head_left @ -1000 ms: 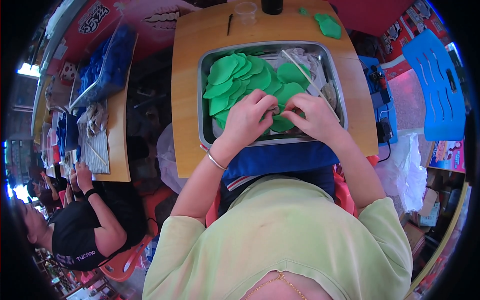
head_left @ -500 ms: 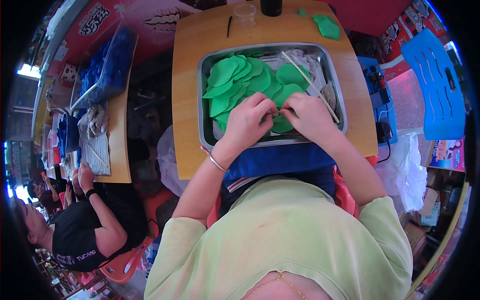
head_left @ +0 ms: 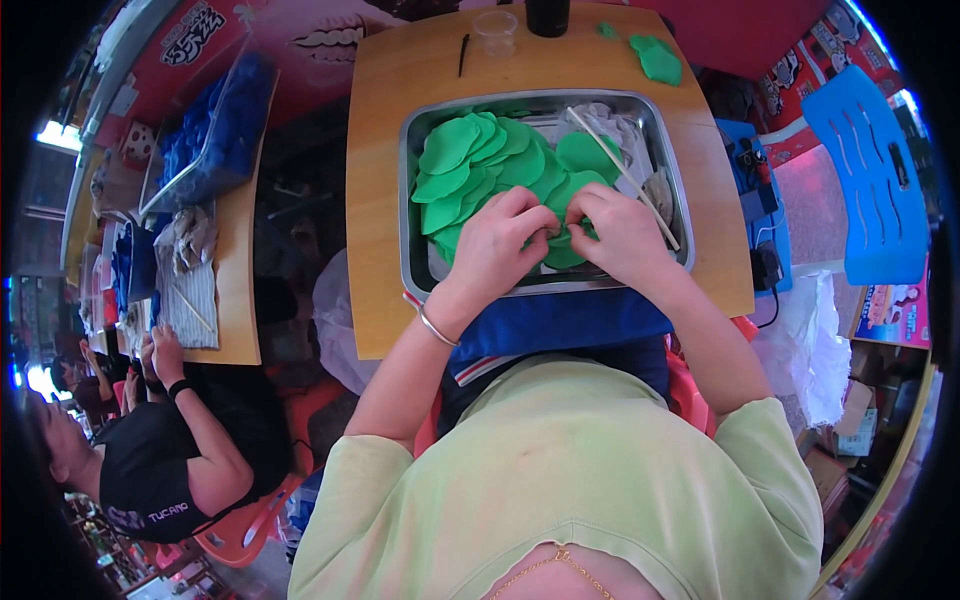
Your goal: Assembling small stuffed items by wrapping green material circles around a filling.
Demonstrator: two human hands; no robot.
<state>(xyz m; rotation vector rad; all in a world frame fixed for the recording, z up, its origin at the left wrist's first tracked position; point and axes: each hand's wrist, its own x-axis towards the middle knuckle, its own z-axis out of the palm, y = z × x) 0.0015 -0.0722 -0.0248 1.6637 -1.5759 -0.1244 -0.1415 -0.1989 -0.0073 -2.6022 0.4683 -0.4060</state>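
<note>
A metal tray (head_left: 404,190) holds a heap of thin, rounded green pieces (head_left: 450,145), overlapping like scales. Above the tray's near side, my left hand (head_left: 497,242) is closed in a pinch, thumb against fingers. Beside it, my right hand (head_left: 622,235) is likewise pinched, its fingertips a small gap from the left ones. What either pinch holds is too small and hidden to name. Under both hands lie more green pieces. A pale thin stick (head_left: 623,178) leans across the tray's right side, over grey-white crumpled material (head_left: 612,122) and a greyish lump (head_left: 657,188).
On the wooden table (head_left: 375,250) stand a clear cup (head_left: 496,35) and a dark cylinder (head_left: 547,16), near a black thin tool (head_left: 463,55) and a green lump (head_left: 657,60). A blue chair (head_left: 870,180) is at right. Another person (head_left: 170,460) works at left beside a blue-filled bin (head_left: 215,130).
My fingertips have drawn slightly apart, the right hand shifting a little to the right. The view has moved a little; the green heap looks the same.
</note>
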